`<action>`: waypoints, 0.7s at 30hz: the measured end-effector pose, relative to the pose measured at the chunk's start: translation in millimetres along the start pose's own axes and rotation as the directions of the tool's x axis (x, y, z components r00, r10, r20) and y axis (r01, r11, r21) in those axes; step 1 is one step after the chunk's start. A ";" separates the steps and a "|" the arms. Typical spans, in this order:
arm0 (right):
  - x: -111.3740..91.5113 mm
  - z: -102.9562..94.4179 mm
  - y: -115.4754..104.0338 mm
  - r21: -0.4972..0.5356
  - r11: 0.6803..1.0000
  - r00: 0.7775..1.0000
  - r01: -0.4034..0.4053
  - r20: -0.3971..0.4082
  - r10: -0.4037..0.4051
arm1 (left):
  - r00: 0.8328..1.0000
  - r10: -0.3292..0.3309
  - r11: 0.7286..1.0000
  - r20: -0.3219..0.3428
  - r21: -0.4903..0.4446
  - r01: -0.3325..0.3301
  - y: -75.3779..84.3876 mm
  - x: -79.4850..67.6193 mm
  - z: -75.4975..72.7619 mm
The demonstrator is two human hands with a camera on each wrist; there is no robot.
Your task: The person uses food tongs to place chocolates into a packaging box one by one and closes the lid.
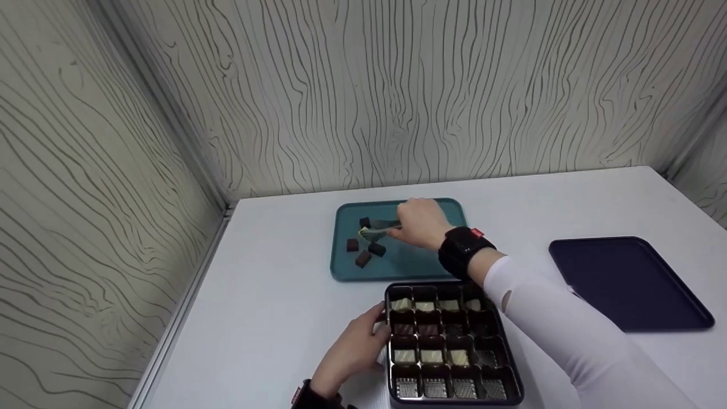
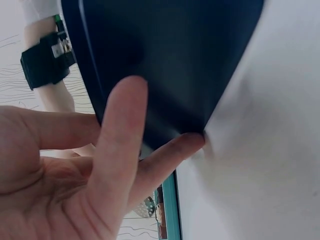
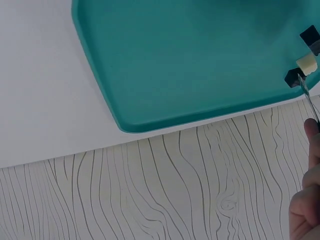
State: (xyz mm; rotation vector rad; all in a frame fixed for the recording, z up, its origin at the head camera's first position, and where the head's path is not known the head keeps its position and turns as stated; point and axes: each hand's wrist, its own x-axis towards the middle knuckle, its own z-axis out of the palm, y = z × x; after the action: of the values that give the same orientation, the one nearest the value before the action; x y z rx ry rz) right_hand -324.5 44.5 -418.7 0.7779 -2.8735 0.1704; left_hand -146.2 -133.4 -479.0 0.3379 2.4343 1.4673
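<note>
My right hand [image 1: 423, 221] grips a pair of small tongs [image 1: 385, 229] over the left part of the teal tray [image 1: 406, 272]. Their tips are at a white chocolate [image 3: 307, 64]; whether they pinch it is unclear. Several dark and brown chocolates [image 1: 363, 259] lie close by on that tray. My left hand [image 1: 355, 343] touches the left side of a dark compartment box [image 1: 514, 363], its thumb and fingers against the wall in the left wrist view. White chocolates [image 1: 431, 357] and brown chocolates [image 1: 427, 329] fill part of the box; its front row shows bare textured bottoms.
A dark navy tray [image 1: 630, 284] lies to the right on the white table [image 1: 272, 307]. Wood-grain panels [image 1: 363, 102] stand behind and at the left. My right forearm [image 1: 568, 329] reaches across the box's right edge.
</note>
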 end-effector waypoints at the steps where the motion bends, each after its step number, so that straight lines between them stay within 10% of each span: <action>1: 1.8 2.4 -0.7 0.004 1.000 1.000 -0.005 0.003 0.005 | 1.000 -0.001 1.000 0.000 0.001 0.001 0.1 -0.3 0.1; 21: 14.1 12.5 -8.9 -0.012 1.000 0.999 -0.012 0.032 0.013 | 0.999 -0.032 0.999 0.016 -0.034 0.032 -0.2 0.5 -0.5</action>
State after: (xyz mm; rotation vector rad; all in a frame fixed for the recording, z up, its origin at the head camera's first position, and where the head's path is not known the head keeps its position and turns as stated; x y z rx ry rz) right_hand -333.6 28.0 -427.8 0.7676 -2.9071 0.1444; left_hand -146.8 -133.7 -479.0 0.3005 2.3887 1.4851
